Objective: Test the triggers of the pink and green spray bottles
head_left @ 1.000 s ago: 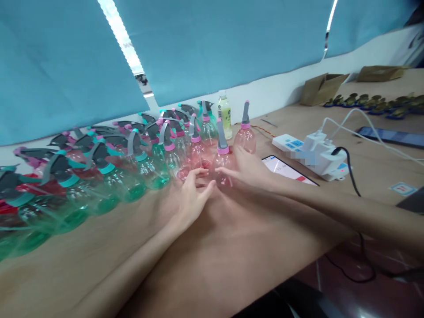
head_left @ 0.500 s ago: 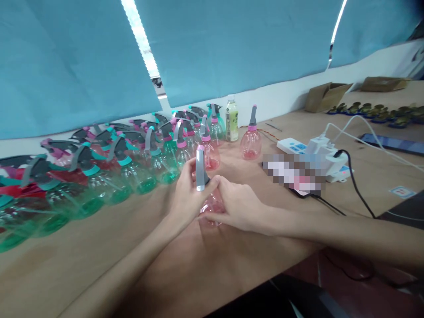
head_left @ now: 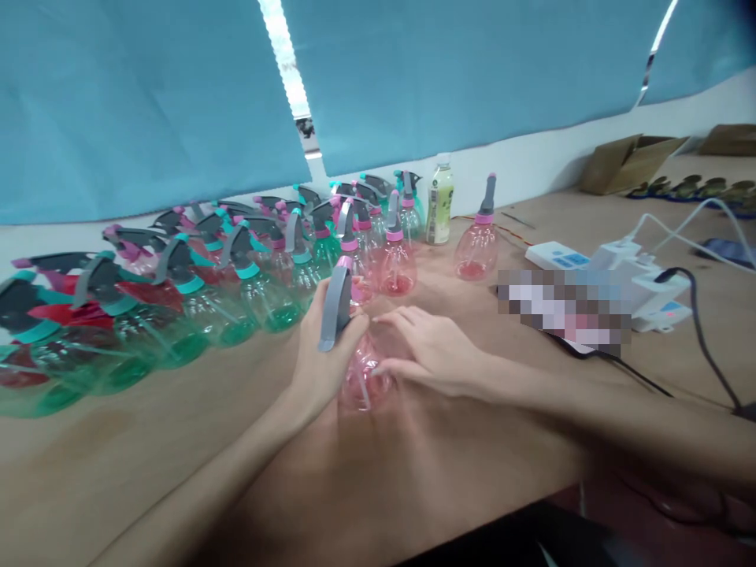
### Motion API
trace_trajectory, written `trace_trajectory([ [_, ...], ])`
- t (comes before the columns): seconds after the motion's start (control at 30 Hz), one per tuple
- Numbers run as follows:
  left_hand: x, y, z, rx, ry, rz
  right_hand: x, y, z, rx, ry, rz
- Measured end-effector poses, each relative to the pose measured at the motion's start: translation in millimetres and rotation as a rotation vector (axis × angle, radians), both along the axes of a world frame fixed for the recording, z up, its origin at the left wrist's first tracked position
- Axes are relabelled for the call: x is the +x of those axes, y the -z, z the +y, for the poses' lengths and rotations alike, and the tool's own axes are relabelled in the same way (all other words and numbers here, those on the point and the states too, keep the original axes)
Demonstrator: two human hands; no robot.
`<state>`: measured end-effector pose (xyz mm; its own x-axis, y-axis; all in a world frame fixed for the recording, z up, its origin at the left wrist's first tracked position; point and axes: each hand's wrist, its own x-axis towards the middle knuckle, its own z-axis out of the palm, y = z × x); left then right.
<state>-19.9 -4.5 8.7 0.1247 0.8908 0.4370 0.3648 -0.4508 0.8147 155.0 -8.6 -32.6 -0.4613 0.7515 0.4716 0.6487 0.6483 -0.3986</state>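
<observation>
A pink clear spray bottle (head_left: pixel 361 387) with a grey trigger head stands on the brown table in front of me. My left hand (head_left: pixel 316 346) is closed around its neck, just under the head; some of its fingers are hidden behind the bottle. To the right of the bottle is my right hand (head_left: pixel 440 350), fingers and thumb apart. Its thumb tip lies at the bottle's side, and whether it touches I cannot tell. Just behind stands another pink spray bottle (head_left: pixel 399 264) with a pink collar.
Rows of green and pink spray bottles (head_left: pixel 227 315) fill the left side. Farther back are a drink bottle (head_left: pixel 440 201) and a lone pink spray bottle (head_left: pixel 476 244). On the right lie a blurred phone (head_left: pixel 564 315), a power strip with chargers (head_left: pixel 620 272), cables and a cardboard box (head_left: pixel 626 161).
My right hand has loosened from the bottle and opened, moving slightly right. The spray head has turned and tilted to the left in my left hand. The camera view has shifted a little.
</observation>
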Motion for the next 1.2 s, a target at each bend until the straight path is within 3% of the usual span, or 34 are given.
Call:
trace_trajectory([
  [0.2, -5.2, -6.2, -0.6, -0.033, 0.042, 0.037, 35.7, 24.1, 34.6, -0.12, 0.012, -0.036],
  [0.43, -7.4, -2.1, 1.6, -0.066, 0.052, 0.043, 41.9, 55.5, 38.8, -0.191, -0.013, -0.182],
  [1.0, -7.2, -11.5, 0.1, -0.038, 0.136, 0.048, 41.4, 56.8, 37.5, -0.192, -0.007, -0.195],
  [1.2, -8.2, -6.0, -0.2, -0.031, 0.103, 0.058, 42.9, 57.8, 38.7, -0.205, -0.016, -0.188],
])
